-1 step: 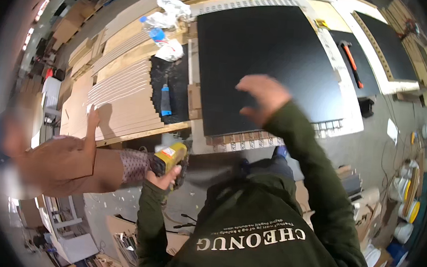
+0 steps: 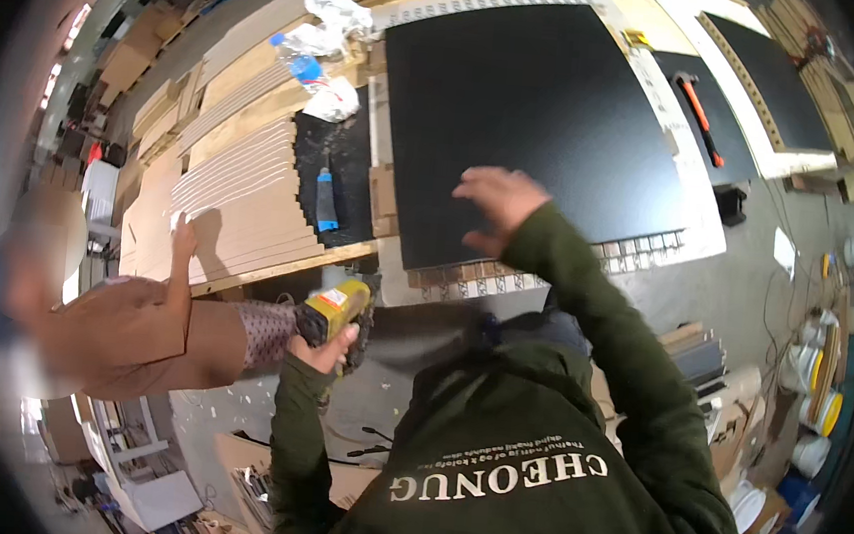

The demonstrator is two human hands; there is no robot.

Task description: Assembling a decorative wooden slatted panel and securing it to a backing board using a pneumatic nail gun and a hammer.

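Observation:
My left hand (image 2: 325,349) is wrapped round a yellow-and-black power tool (image 2: 339,307), held at my left, off the table's near edge. Its exact kind does not show. Over the lower middle of a large flat black panel (image 2: 530,104) hovers my right hand (image 2: 502,208), its fingers spread and nothing in it. Whether the fingertips touch the surface I cannot tell. Beneath the panel, a strip of brown and white patterned ends (image 2: 476,281) shows along its near edge. A blue-handled tool (image 2: 326,201) lies on a dark patch left of the panel.
At the left, another person (image 2: 131,334) rests a hand on stacked tan boards (image 2: 252,193). Plastic bottles (image 2: 307,69) and crumpled plastic (image 2: 336,17) lie beyond. A hammer (image 2: 699,118) with an orange-and-black handle and a yellow item (image 2: 636,38) sit right of the panel. White buckets (image 2: 800,367) stand far right.
My right hand has shifted a little left and nearer to me over the panel. The view has moved slightly; my left hand keeps hold of the power tool.

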